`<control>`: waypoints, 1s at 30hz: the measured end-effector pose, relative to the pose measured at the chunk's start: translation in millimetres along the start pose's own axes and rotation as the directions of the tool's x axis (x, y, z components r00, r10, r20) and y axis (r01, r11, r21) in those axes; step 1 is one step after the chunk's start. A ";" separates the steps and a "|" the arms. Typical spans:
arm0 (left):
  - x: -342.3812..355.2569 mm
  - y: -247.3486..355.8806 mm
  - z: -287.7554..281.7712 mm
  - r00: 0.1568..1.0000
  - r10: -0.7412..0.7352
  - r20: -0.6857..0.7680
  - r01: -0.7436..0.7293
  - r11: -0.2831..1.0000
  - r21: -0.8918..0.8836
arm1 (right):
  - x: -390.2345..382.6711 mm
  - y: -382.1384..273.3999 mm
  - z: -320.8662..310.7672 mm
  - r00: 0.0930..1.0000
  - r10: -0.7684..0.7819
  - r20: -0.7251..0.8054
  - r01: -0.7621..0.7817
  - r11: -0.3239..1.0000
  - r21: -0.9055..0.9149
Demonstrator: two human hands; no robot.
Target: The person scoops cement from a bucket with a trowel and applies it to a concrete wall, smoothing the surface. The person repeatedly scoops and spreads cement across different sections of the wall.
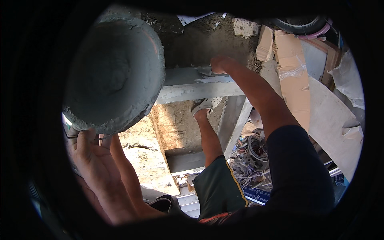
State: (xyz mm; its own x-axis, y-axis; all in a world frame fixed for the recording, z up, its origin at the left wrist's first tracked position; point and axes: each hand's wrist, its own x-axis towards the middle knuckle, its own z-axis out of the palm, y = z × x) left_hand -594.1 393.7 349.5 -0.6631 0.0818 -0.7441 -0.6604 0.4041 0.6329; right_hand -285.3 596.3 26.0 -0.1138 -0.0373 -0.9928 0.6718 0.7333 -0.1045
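A round basin (154, 48) crusted with grey cement is tilted up at the upper left, with wet cement (108, 72) inside. My left hand (94, 156) grips its lower rim, fingers closed around the edge. Farther ahead my right hand (221, 65) is closed over a trowel (205, 71), whose handle is hidden in the fist. The blade lies against the top of a concrete ledge (182, 90). Smooth wet grey cement covers the ledge's left part, and a shiny pale patch (218, 79) shows beside the trowel.
My foot in a pale clog (203, 107) is below the ledge. Flattened cardboard (293, 80), a pale board (330, 116) and a wheel (302, 26) lie to the right. A heap of scrap (250, 160) sits lower right. A wooden board (146, 148) lies lower left.
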 end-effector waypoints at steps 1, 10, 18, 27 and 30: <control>0.4 -0.1 0.8 1.000 0.013 -0.024 -0.012 0.999 0.051 | 0.1 -6.0 -1.9 0.999 -0.022 0.029 0.022 1.000 -0.009; -9.1 -12.8 -7.0 0.991 0.096 -0.097 -0.079 0.984 0.161 | 27.2 44.7 54.3 0.985 -0.117 -0.123 0.111 0.992 -0.061; -5.9 -25.8 -9.5 0.994 0.068 -0.087 -0.057 0.990 0.127 | 18.2 131.2 85.7 0.996 -0.081 -0.036 0.079 0.996 -0.044; -6.4 -21.7 -15.8 0.996 0.045 -0.077 -0.036 0.993 0.112 | -3.3 122.7 57.5 0.980 0.105 0.171 -0.188 0.775 0.604; -8.8 -17.3 -18.2 0.996 0.043 -0.072 -0.036 0.994 0.103 | -7.1 81.0 40.7 0.992 -0.022 0.121 -0.070 0.709 0.702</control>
State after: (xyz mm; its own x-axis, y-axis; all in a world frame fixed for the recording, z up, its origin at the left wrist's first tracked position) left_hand -583.3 369.4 349.0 -0.7146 0.0334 -0.6987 -0.5966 0.4923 0.6338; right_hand -200.3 628.3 22.1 -0.0394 -0.1353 -0.9900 0.9979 0.0455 -0.0460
